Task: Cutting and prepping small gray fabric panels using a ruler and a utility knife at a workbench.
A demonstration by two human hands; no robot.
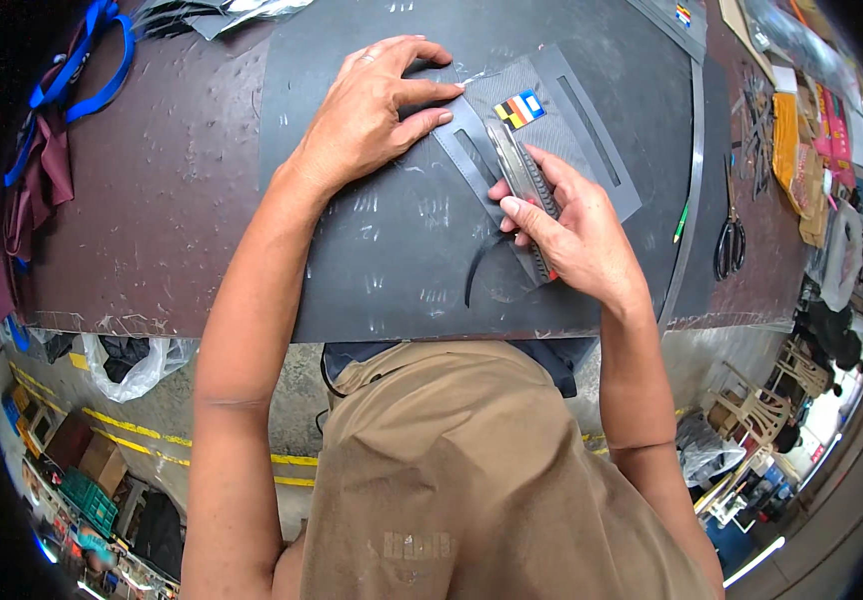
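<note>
Workshop: scored cutting mat (372,250), scissors (730,240), scraps.

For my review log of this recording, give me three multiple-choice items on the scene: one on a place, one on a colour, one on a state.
1. Where do the scissors lie?
A. on the table to the right of the dark cutting mat
B. under the left hand
C. on the floor

2. What colour are the straps at the far left of the table?
A. yellow
B. blue
C. white

3. How is the left hand placed?
A. clenched in a fist in the air
B. holding the scissors
C. flat, fingers spread, pressing the grey template down

Answers: 
1 A, the scissors rest on the brown table past the mat's right edge. 
2 B, the looped straps are bright blue. 
3 C, the palm is down on the template while the right hand grips a knife.
</note>
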